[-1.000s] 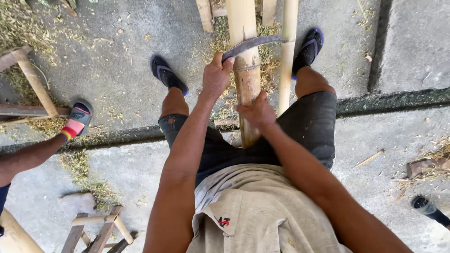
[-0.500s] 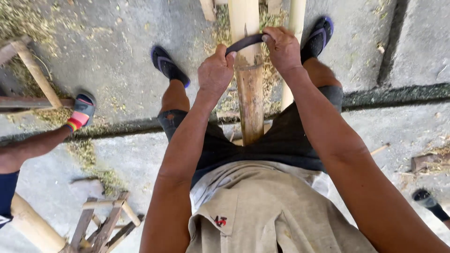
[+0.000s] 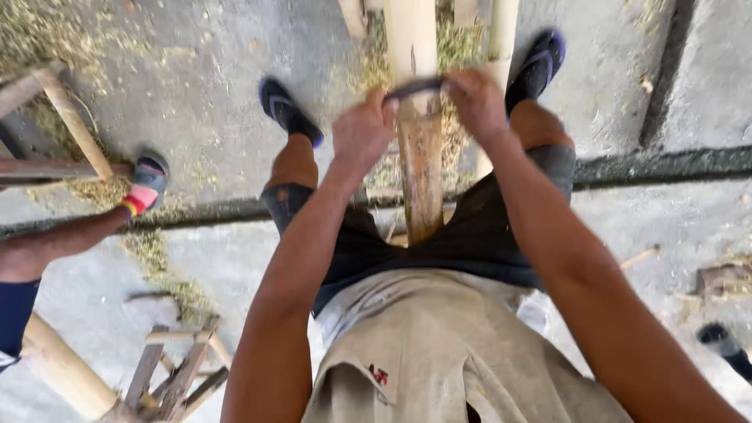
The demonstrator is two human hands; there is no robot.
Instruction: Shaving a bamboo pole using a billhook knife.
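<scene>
A thick bamboo pole (image 3: 420, 172) runs from between my knees away across the concrete floor. A curved dark blade (image 3: 415, 88) lies crosswise over the pole. My left hand (image 3: 362, 131) grips the blade's left end and my right hand (image 3: 476, 102) grips its right end, both fists closed and blurred. Near the blade the pole's skin is pale; closer to me it looks darker and scraped. My feet in dark sandals (image 3: 288, 111) straddle the pole.
Pale shavings (image 3: 454, 47) litter the floor around the pole. Thinner bamboo pieces (image 3: 501, 31) lie beside it. Another person's leg and striped sandal (image 3: 142, 188) are at left, by a wooden frame (image 3: 70, 117). A small wooden stand (image 3: 176, 376) and bamboo piece sit lower left.
My right hand left the pole near my lap and took the blade's right end. Both hands then drew the blade along the pole, closer to me.
</scene>
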